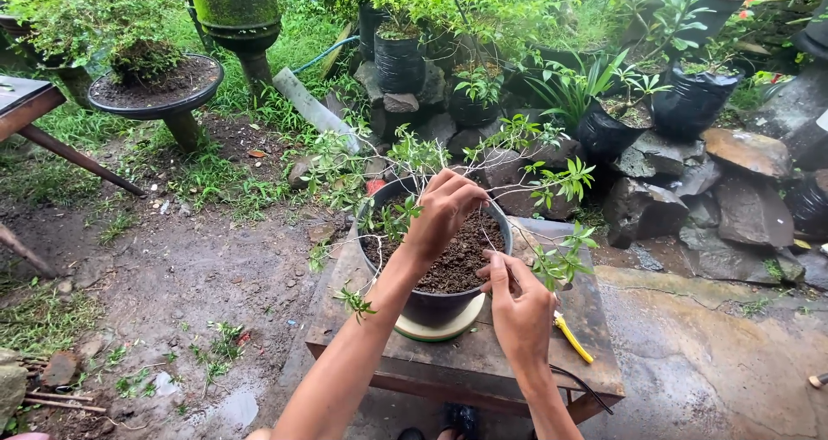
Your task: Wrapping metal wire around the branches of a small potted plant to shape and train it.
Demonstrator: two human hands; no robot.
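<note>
- head view: small wooden bench point(595, 354) stands on wet ground, dark round pot point(431, 306) on a pale disc point(440, 330) near its middle, toward the far edge
- pot is filled with loose dark soil point(461, 259); a thin-stemmed shrub point(414, 160) grows from it, with long leafy shoots spreading past the rim on both sides
- left hand point(444, 211) is over the far side of the pot, fingers bent and pinched together on a thin stem or wire; exactly which, cannot tell
- right hand point(517, 306) is at the near right rim of the pot, fingers curled around something thin, apparently a wire or twig; its grip is partly hidden
- yellow-handled pliers point(573, 337) lie on the bench just right of the right hand, near the right edge
- black grow bags with plants point(690, 103) and rocks point(655, 207) are beyond the bench; mossy pedestal dish point(159, 91) is far left
- risk: stems look thin, so too hard a pinch or bend from the left hand could snap a shoot
- risk: pot sits on a small disc, so a sideways pull could tip it or spill soil
- risk: pliers near the right edge could be knocked off by the right forearm
</note>
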